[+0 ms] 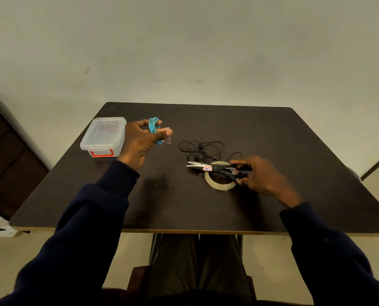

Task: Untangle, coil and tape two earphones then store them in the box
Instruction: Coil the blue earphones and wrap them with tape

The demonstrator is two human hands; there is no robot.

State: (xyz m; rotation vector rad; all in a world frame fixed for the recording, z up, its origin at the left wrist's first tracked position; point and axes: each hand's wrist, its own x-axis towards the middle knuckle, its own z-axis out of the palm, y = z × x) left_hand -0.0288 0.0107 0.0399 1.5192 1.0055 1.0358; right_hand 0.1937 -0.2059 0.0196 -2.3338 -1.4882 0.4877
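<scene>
The left hand (pixel 140 141) is raised over the table (pixel 294 151) at about 10 o'clock. Its fingers are curled round a coiled blue earphone (pixel 154 127), and a short strip of clear tape (pixel 168 138) hangs off the thumb tip. The right hand (pixel 260 176), at about 3 o'clock, grips the black handles of the scissors (pixel 224 170). The blades are slightly parted and point toward 9 o'clock, crossing over the tape roll (pixel 219 187). Whether they rest on the roll cannot be told.

A small orange-edged label on the scissors carries blue handwritten digits, seen upside down and too small to read surely.

The box (pixel 103 136) is clear plastic with a red latch. It sits at 9 o'clock of the left hand, just beside it, with its lid on. The black earphone (pixel 203 149) lies loose and tangled on the table at 12 o'clock of the tape roll.
</scene>
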